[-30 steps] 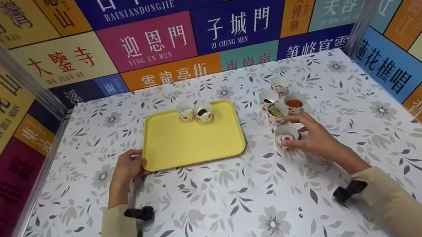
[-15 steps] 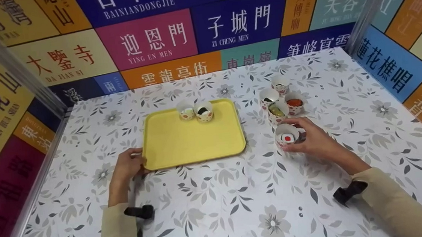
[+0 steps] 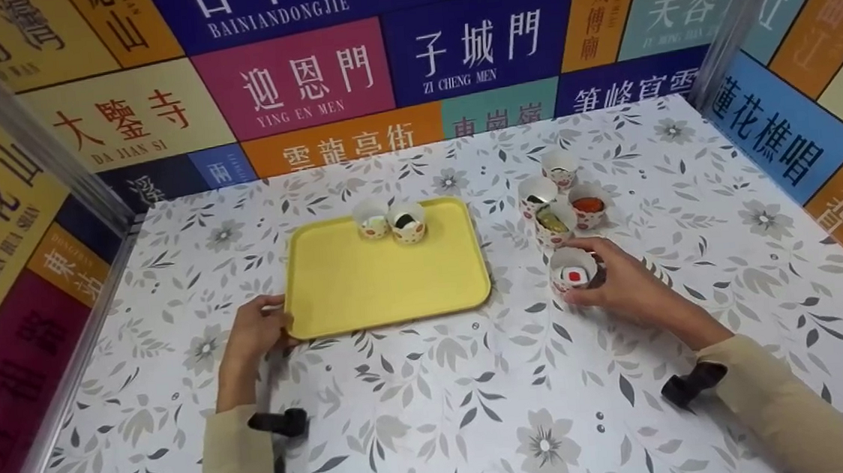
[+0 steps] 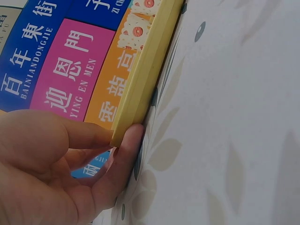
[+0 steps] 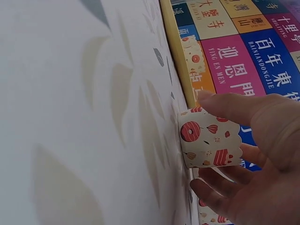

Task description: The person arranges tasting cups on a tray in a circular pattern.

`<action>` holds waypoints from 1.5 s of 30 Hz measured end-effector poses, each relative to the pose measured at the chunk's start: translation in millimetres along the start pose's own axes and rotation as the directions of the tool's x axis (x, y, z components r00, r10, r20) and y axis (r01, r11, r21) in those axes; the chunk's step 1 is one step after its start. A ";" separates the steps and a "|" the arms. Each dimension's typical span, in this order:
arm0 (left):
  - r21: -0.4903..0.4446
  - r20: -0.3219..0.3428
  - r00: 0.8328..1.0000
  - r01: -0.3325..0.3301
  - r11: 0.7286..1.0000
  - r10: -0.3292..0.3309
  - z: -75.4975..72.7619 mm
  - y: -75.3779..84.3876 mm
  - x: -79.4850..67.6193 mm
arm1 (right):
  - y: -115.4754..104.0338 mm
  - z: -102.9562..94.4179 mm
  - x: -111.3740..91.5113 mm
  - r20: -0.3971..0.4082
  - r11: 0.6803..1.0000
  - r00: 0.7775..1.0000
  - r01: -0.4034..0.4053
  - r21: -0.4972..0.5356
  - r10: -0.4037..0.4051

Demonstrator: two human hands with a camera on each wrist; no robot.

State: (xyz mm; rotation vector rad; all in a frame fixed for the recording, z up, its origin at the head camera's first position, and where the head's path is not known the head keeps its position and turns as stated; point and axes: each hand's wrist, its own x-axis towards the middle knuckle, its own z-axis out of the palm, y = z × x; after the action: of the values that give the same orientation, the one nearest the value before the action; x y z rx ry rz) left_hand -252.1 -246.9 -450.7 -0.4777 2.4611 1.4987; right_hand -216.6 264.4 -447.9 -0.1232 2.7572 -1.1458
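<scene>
With thumb above and fingers beneath, my left hand pinches the near left corner of a yellow tray lying on the table. On the right, my right hand holds a small white paper baking cup, printed with doughnuts and cake slices, between thumb and fingers. The cup stands upright, with a white piece with a red centre inside. Two similar cups stand at the tray's far edge: one holds something pale, the other a piece with a dark top.
Several more cups cluster just beyond my right hand, including one with orange-red contents and one with yellow-green contents. A flowered cloth covers the table. Panels with Chinese lettering wall in the back and sides.
My right thumb has slid lower on the near cup, and the red-centred piece inside shows more fully. My left hand and the tray have barely moved.
</scene>
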 end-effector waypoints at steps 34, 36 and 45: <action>0.006 0.011 1.000 0.003 1.000 -0.003 -0.1 0.2 -0.7 | -6.6 6.2 3.5 -0.020 0.999 1.000 0.022 0.033 -0.022; 0.011 0.011 1.000 -0.009 1.000 0.009 -0.1 -0.4 -0.6 | -9.2 6.6 4.4 -0.014 0.998 1.000 0.028 0.048 -0.027; 0.025 -0.003 1.000 0.000 1.000 0.000 0.0 1.9 0.2 | -22.5 9.6 9.6 -0.012 0.999 1.000 0.013 0.032 -0.013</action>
State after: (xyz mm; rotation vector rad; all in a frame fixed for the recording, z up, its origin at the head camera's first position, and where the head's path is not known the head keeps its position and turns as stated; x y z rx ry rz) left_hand -253.0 -246.2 -449.3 -0.4755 2.4789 1.4664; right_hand -224.1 240.6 -439.7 -0.1317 2.7505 -1.1973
